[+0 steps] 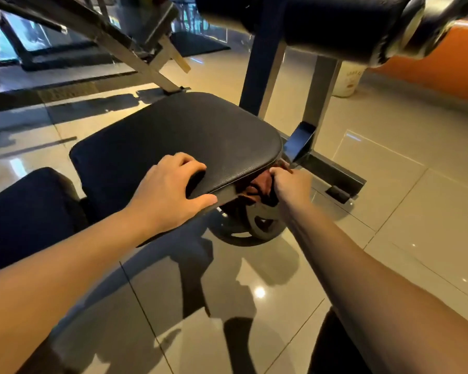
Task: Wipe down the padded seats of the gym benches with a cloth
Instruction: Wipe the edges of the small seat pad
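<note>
At the near corner of the black padded seat [173,130], braced with left hand [170,195], fingers [189,164] spread and pressing the surface, probably to steady it. Gripped the rust-brown cloth [257,184] in right hand [292,184], curled round it against the seat's side edge, likely to wipe the rim. Seemingly lay lengthwise from near-left to far-right.

Black seat [173,136], reddish-brown cloth [260,184], orange wall [443,68].

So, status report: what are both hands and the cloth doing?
Left-hand grip rests on black padded seat, near edge. Right-hand grip holds reddish-brown cloth at seat's rim. Dark round weight plate on floor beneath, not blocking.
</note>
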Demonstrator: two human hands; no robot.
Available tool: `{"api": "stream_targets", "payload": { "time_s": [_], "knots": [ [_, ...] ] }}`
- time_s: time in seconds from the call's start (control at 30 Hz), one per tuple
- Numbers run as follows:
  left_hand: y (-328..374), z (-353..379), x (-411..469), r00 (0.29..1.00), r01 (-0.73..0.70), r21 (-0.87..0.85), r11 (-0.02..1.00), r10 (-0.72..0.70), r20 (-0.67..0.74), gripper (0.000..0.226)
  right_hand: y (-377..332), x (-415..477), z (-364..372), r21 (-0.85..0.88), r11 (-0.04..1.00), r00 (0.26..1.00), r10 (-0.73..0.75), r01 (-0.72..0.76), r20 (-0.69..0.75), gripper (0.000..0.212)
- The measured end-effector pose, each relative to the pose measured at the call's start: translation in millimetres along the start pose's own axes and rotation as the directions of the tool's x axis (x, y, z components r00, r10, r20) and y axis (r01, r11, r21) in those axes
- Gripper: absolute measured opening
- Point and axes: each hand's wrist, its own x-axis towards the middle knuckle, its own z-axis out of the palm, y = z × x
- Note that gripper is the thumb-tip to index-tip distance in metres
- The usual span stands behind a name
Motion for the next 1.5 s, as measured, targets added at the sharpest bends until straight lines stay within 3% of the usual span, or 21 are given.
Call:
{"api": "stream_targets", "payload": {
  "time_s": [0.13,0.27,0.47,0.63,0.8,0.97,1.13,1.3,1.43,1.5],
  "knots": [
    [7.5,14.3,18.3,0.996,-0.083,-0.007,0.997,0.082,-0.03,0.076,9.5,32.9,-1.2,-0.078,0.996,0.999,-0.044,0.043,-0.014,0.015],
    [17.5,20.2,46.5,0.984,-0.173,0.009,0.985,0.173,-0.034,0.076,27.5,-21.0,9.1,-0.091,0.994,0.979,-0.047,0.067,0.201,0.012],
    [14.7,33.1,54.7,0.979,-0.203,0.018,0.979,0.202,0.029,0.075,11.6,44.3,-1.6,-0.033,0.999,0.999,-0.036,0.035,-0.038,0.015],
    [12.8,39.1,57.8,0.98,-0.201,0.036,0.979,0.201,-0.004,0.072,25.5,-1.1,3.1,-0.13,0.982,0.979,-0.112,0.134,0.168,0.016],
    [14.7,40.0,56.9,0.978,-0.206,0.044,0.978,0.207,-0.014,0.071,14.1,31.0,1.7,-0.113,0.99,0.996,-0.088,0.086,-0.012,0.017],
    [15.6,39.8,56.7,0.979,-0.199,0.056,0.978,0.201,-0.026,0.072,29.6,-5.4,11.3,-0.197,0.957,0.974,-0.189,0.211,0.124,0.018],
    [14.2,41.0,56.5,0.978,-0.206,0.055,0.977,0.207,-0.02,0.071,21.4,19.2,9.4,-0.127,0.987,0.995,-0.1,0.098,-0.01,0.018],
    [13.2,42.5,56.2,0.978,-0.205,0.053,0.977,0.206,-0.027,0.071,30.3,7.8,10.6,-0.099,0.992,0.996,-0.071,0.076,0.055,0.02],
    [13.1,41.7,57.3,0.979,-0.203,0.039,0.978,0.204,-0.017,0.072,24.9,31.1,7.0,-0.087,0.995,0.996,-0.06,0.054,-0.064,0.024],
    [13.6,41.0,57.0,0.979,-0.203,0.036,0.978,0.204,-0.022,0.071,27.2,28.1,8.6,-0.099,0.993,0.996,-0.075,0.069,-0.053,0.021]
  ]
}}
